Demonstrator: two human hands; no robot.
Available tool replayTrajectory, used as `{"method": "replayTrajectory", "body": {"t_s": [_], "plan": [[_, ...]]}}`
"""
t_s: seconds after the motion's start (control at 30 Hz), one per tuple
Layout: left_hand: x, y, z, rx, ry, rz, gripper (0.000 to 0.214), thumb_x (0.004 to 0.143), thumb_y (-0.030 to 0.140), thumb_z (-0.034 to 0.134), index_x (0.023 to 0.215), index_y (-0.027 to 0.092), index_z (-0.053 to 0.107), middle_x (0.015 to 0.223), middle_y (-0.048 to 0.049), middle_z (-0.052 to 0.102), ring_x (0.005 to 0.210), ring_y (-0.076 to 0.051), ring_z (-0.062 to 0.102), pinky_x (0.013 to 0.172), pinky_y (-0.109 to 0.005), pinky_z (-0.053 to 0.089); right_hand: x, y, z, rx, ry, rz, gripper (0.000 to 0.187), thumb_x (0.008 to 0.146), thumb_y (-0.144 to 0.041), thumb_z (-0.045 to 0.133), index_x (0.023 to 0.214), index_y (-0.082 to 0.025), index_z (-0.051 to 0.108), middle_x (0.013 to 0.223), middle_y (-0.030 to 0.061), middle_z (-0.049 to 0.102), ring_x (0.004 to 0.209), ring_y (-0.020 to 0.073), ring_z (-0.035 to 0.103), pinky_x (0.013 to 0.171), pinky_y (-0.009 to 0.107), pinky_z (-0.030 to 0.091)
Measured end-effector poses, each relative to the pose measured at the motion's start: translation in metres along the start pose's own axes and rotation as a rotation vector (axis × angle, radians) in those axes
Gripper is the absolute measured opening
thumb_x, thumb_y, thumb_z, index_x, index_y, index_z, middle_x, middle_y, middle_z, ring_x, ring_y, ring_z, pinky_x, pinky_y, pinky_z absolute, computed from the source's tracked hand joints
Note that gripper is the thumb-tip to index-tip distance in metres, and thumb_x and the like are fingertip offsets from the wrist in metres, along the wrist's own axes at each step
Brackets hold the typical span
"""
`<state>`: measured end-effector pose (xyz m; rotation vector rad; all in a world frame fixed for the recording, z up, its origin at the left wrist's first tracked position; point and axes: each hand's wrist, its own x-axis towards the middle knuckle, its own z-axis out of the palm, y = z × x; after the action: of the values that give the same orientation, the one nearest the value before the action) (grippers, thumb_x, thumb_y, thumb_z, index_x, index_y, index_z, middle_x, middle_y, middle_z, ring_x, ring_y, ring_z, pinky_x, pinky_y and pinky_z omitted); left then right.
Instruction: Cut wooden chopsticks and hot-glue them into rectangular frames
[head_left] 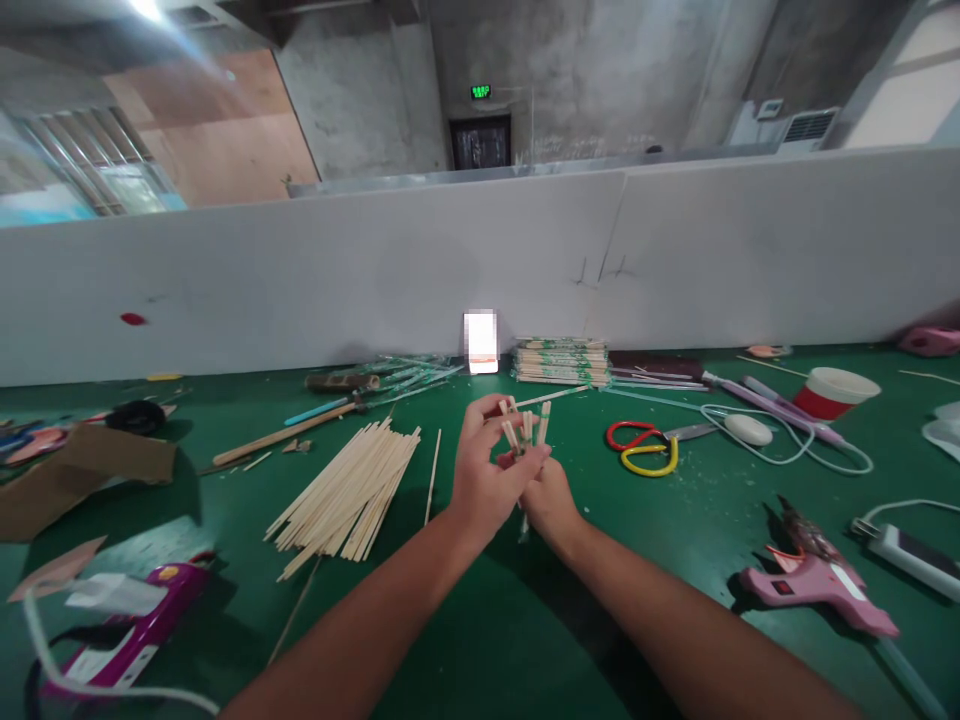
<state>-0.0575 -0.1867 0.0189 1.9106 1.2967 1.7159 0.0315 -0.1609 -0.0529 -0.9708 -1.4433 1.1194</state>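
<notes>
Both my hands meet over the middle of the table, closed around several wooden chopsticks (544, 420) in clear, green-printed wrappers. Their pale ends stick up between my fingers and fan slightly apart. My left hand (484, 470) wraps them from the left, its fingers bent over the upper part. From the right, my right hand (553, 500) grips lower down, partly hidden behind the left. A bit of clear wrapper shows below the hands. Left of them lies a loose pile of bare chopsticks (349, 490), with one single stick (433, 475) beside it.
Wrapped chopsticks (562, 362) are stacked against the white partition (337, 280). Crumpled wrappers (416, 372) lie left of a bright phone-like screen (481, 342). Scissors (649, 447), a pink glue gun (821, 590), a paper cup (834, 393) and a power strip (911, 560) lie right; a purple glue gun (142, 620) left.
</notes>
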Motion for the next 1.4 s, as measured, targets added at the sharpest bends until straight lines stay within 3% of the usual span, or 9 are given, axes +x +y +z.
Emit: {"method": "replayTrajectory", "body": {"t_s": [0.43, 0.7, 0.8, 0.87, 0.93, 1.03, 1.2, 1.3, 1.4], "plan": [[0.014, 0.011, 0.002, -0.022, -0.041, -0.109, 0.004, 0.075, 0.020, 0.067, 0.079, 0.020, 0.066, 0.123, -0.0067, 0.055, 0.106, -0.020, 0.057, 0.092, -0.039, 0.046, -0.004, 0.001, 0.003, -0.115, -0.020, -0.079, 0.015, 0.075, -0.024, 0.052, 0.072, -0.014, 0.063, 0.065, 0.0019, 0.063, 0.059, 0.0139, 0.051, 0.055, 0.023, 0.039], [-0.020, -0.028, 0.011, -0.027, -0.082, -0.161, 0.001, 0.075, 0.016, 0.063, 0.075, 0.018, 0.063, 0.110, -0.0074, 0.062, 0.103, -0.022, 0.058, 0.096, -0.044, 0.043, -0.004, 0.003, -0.001, -0.114, -0.060, -0.044, 0.020, 0.075, -0.023, 0.054, 0.089, -0.015, 0.066, 0.082, 0.0052, 0.069, 0.078, 0.0207, 0.062, 0.069, 0.028, 0.047], [-0.023, -0.023, 0.009, -0.133, -0.040, -0.102, 0.032, 0.074, 0.018, 0.065, 0.105, 0.022, 0.058, 0.126, -0.0101, 0.053, 0.108, -0.023, 0.056, 0.089, -0.041, 0.049, -0.003, 0.004, -0.002, -0.079, -0.104, -0.104, 0.019, 0.077, -0.023, 0.052, 0.089, -0.016, 0.066, 0.081, 0.0044, 0.068, 0.080, 0.0201, 0.062, 0.070, 0.028, 0.047], [-0.015, -0.009, 0.004, -0.279, 0.060, -0.083, 0.074, 0.070, 0.021, 0.070, 0.133, 0.029, 0.033, 0.141, -0.0126, 0.038, 0.110, -0.024, 0.055, 0.079, -0.035, 0.053, -0.003, 0.003, -0.002, -0.084, -0.126, -0.109, 0.016, 0.078, -0.023, 0.051, 0.084, -0.017, 0.065, 0.071, 0.0025, 0.065, 0.069, 0.0174, 0.060, 0.064, 0.026, 0.046], [-0.001, 0.006, -0.002, -0.397, 0.074, -0.126, 0.091, 0.067, 0.023, 0.074, 0.139, 0.033, 0.019, 0.144, -0.0134, 0.034, 0.111, -0.024, 0.056, 0.077, -0.033, 0.053, -0.005, -0.001, 0.000, -0.124, -0.137, -0.102, 0.014, 0.078, -0.022, 0.050, 0.080, -0.017, 0.063, 0.061, -0.0001, 0.061, 0.057, 0.0144, 0.055, 0.056, 0.024, 0.042], [0.017, 0.018, -0.012, -0.544, -0.102, -0.314, 0.066, 0.073, 0.029, 0.069, 0.131, 0.023, 0.038, 0.123, -0.0132, 0.058, 0.096, -0.021, 0.063, 0.083, -0.036, 0.052, -0.007, -0.009, 0.002, -0.181, -0.151, -0.145, 0.012, 0.079, -0.022, 0.051, 0.080, -0.018, 0.061, 0.063, -0.0011, 0.060, 0.054, 0.0123, 0.051, 0.054, 0.023, 0.039], [0.024, 0.011, -0.019, -0.677, -0.291, -0.502, 0.036, 0.081, 0.035, 0.060, 0.112, 0.016, 0.060, 0.105, -0.0115, 0.069, 0.088, -0.023, 0.067, 0.088, -0.043, 0.049, -0.010, -0.019, 0.008, -0.185, -0.172, -0.153, 0.010, 0.078, -0.022, 0.050, 0.073, -0.018, 0.058, 0.069, -0.0002, 0.061, 0.058, 0.0119, 0.051, 0.054, 0.022, 0.038], [0.026, 0.001, -0.022, -0.576, -0.324, -0.508, 0.032, 0.087, 0.040, 0.050, 0.081, 0.016, 0.070, 0.097, -0.0090, 0.071, 0.098, -0.024, 0.064, 0.099, -0.046, 0.041, -0.010, -0.020, 0.011, -0.116, -0.251, -0.021, 0.005, 0.073, -0.021, 0.053, 0.071, -0.018, 0.056, 0.058, -0.0033, 0.056, 0.050, 0.0104, 0.049, 0.049, 0.021, 0.037], [0.034, -0.008, -0.031, -0.523, -0.384, -0.528, 0.039, 0.091, 0.041, 0.041, 0.081, 0.019, 0.072, 0.110, -0.0064, 0.068, 0.108, -0.024, 0.060, 0.104, -0.048, 0.036, -0.009, -0.021, 0.011, -0.002, -0.378, 0.200, 0.008, 0.074, -0.027, 0.055, 0.076, -0.020, 0.054, 0.043, -0.0089, 0.046, 0.034, 0.0094, 0.042, 0.035, 0.020, 0.031]]}}
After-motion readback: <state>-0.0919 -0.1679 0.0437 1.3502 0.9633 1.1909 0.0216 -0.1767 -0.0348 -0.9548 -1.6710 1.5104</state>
